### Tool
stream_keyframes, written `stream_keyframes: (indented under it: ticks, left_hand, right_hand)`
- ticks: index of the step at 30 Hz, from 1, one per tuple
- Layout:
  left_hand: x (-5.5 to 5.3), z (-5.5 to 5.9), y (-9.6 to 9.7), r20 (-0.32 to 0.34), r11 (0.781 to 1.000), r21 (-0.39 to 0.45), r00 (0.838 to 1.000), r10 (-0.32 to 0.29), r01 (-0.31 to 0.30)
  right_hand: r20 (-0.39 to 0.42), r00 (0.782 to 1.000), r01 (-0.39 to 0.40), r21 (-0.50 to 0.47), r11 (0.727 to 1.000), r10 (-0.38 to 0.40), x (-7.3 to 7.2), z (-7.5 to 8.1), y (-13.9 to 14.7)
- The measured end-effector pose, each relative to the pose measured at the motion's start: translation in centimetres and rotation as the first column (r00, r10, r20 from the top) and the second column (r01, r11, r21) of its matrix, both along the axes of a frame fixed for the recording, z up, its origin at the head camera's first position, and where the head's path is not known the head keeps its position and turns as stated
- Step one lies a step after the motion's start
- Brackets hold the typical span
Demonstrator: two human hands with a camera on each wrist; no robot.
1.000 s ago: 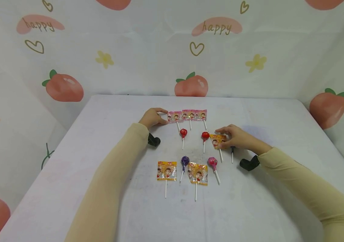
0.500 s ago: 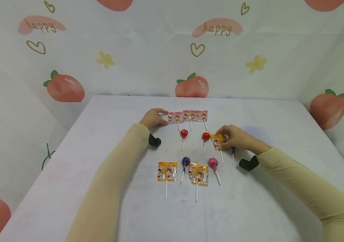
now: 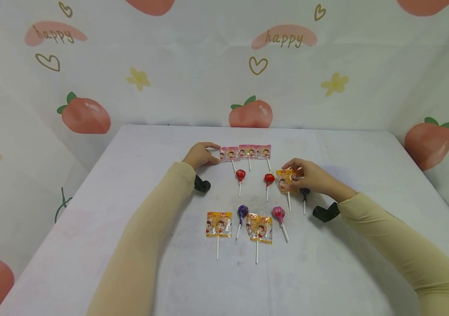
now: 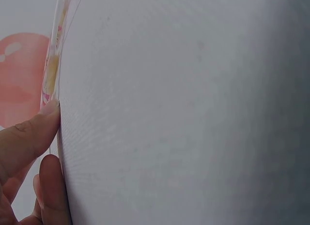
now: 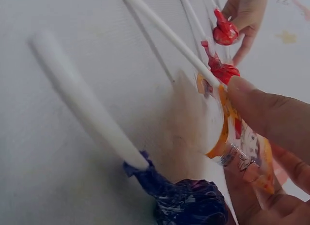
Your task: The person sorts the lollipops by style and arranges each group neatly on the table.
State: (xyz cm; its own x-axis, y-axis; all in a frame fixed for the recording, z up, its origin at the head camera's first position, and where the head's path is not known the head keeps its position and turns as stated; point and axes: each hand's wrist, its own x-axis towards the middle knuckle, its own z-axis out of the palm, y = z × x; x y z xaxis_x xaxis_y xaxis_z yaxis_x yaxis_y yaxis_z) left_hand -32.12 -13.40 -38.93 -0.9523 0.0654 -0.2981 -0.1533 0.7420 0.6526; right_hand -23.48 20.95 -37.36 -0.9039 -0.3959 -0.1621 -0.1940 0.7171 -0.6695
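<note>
In the head view my left hand (image 3: 200,155) rests at the left edge of a pink-wrapped lollipop (image 3: 229,154), thumb and forefinger apart at its two corners. The left wrist view shows the thumb tip right at the wrapper (image 4: 51,77). My right hand (image 3: 314,179) pinches an orange-wrapped lollipop (image 3: 286,180) between thumb and fingers, its white stick pointing toward me. In the right wrist view this wrapper (image 5: 252,150) is tilted on edge over the table. A dark purple lollipop (image 5: 191,201) lies close beneath the right hand, and a red lollipop (image 3: 269,180) to its left.
Two more pink-wrapped lollipops (image 3: 255,152) lie in the back row. Another red lollipop (image 3: 240,175) sits below them. Nearer me are two orange-wrapped lollipops (image 3: 219,224), a purple one (image 3: 242,211) and a pink one (image 3: 278,213), on a white-covered table (image 3: 149,272).
My right hand has shifted slightly toward the back with the orange-wrapped lollipop, uncovering more of the dark purple one. My left hand has stayed at the pink-wrapped lollipop.
</note>
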Motion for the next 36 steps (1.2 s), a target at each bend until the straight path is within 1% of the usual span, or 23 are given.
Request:
stream_keyframes:
  ticks: [5,7,10,13,16,20,24,28,32,36]
  left_hand:
    - [0.0,0.1,0.0,-0.007,1.000,-0.004,1.000,-0.010,0.010]
    - [0.1,0.1,0.0,-0.006,1.000,-0.002,1.000,-0.012,0.012]
    - [0.1,0.1,0.0,-0.001,1.000,-0.001,1.000,-0.009,0.009]
    - [0.1,0.1,0.0,0.004,1.000,0.002,1.000,-0.004,0.004]
    - [0.1,0.2,0.1,0.007,1.000,0.011,1.000,0.002,-0.002]
    - [0.3,0.3,0.1,0.012,1.000,0.023,1.000,0.006,-0.007]
    - [0.4,0.4,0.1,0.010,1.000,0.021,1.000,0.005,-0.005]
    - [0.5,0.5,0.1,-0.006,1.000,0.014,1.000,-0.007,0.007]
    - [0.6,0.5,0.1,-0.018,1.000,0.007,1.000,-0.016,0.016]
    - [0.6,0.5,0.1,-0.020,1.000,-0.001,1.000,-0.018,0.018]
  right_hand:
    - [-0.025,1.000,0.006,-0.017,1.000,-0.007,-0.1,-0.1,0.3]
    - [-0.028,1.000,0.007,-0.038,0.999,-0.009,-0.1,-0.1,0.4]
    - [-0.023,0.999,0.021,-0.061,0.998,-0.023,-0.2,-0.1,0.5]
    - [0.006,0.999,0.043,-0.090,0.995,-0.043,-0.2,0.1,0.5]
    - [0.018,0.998,0.060,-0.100,0.993,-0.059,-0.2,0.4,0.5]
    - [0.003,0.998,0.068,-0.104,0.992,-0.068,-0.3,1.0,0.5]
    - [-0.016,0.997,0.080,-0.115,0.990,-0.082,-0.5,1.9,0.5]
    - [-0.043,0.993,0.100,-0.154,0.983,-0.108,-0.7,3.4,0.4]
    - [-0.057,0.987,0.132,-0.227,0.965,-0.148,-1.1,4.8,-0.1]
    - [-0.039,0.981,0.173,-0.287,0.942,-0.192,-1.9,6.2,-0.6]
